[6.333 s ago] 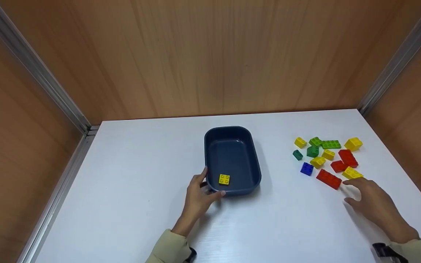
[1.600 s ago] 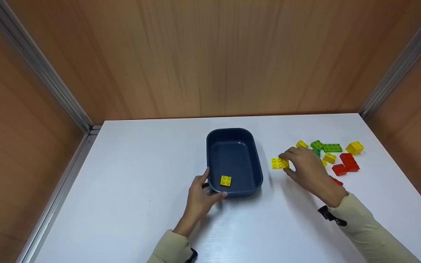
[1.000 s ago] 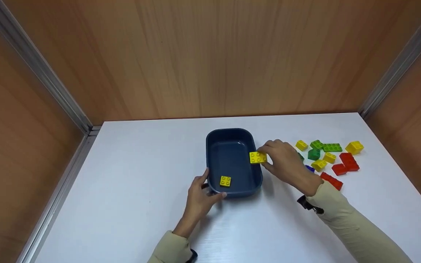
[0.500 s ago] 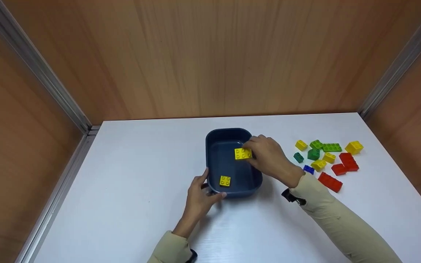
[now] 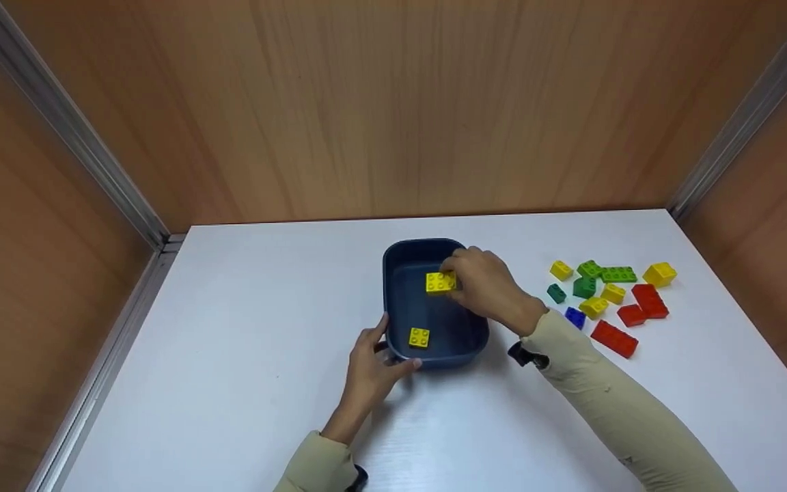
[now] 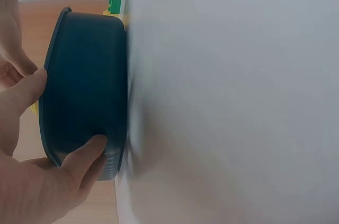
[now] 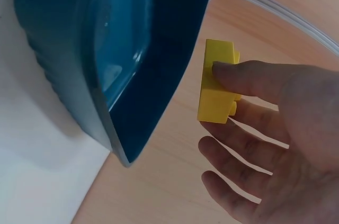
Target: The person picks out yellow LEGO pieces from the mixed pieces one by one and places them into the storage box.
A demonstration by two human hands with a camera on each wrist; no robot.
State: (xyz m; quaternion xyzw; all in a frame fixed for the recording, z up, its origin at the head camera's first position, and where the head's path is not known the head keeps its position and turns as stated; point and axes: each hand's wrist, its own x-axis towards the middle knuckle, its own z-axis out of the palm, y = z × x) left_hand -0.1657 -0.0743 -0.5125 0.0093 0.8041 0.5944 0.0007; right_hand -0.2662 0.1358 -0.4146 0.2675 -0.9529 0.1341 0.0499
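A dark blue plastic bin (image 5: 445, 318) stands on the white table. My left hand (image 5: 371, 369) grips its near-left corner, thumb at the near rim and fingers along the side; the left wrist view shows these fingers against the bin's outer wall (image 6: 85, 86). Over the bin, my right hand (image 5: 492, 287) holds a yellow toy building brick (image 5: 440, 283). In the right wrist view, thumb and forefinger pinch that brick (image 7: 214, 83) above the rim, its studs turned toward the palm. A smaller yellow brick (image 5: 419, 337) lies inside near the bin's front end.
To the right lie several loose bricks: red ones (image 5: 614, 339), green ones (image 5: 618, 274), yellow ones (image 5: 660, 274) and a blue one (image 5: 575, 317). Wooden panels (image 5: 421, 109) close off the back and both sides, with metal corner posts (image 5: 79, 130).
My right hand has taken the yellow brick from the pile, carried it leftward across the bin's right rim and on over its inside. The left hand has kept its hold on the bin.
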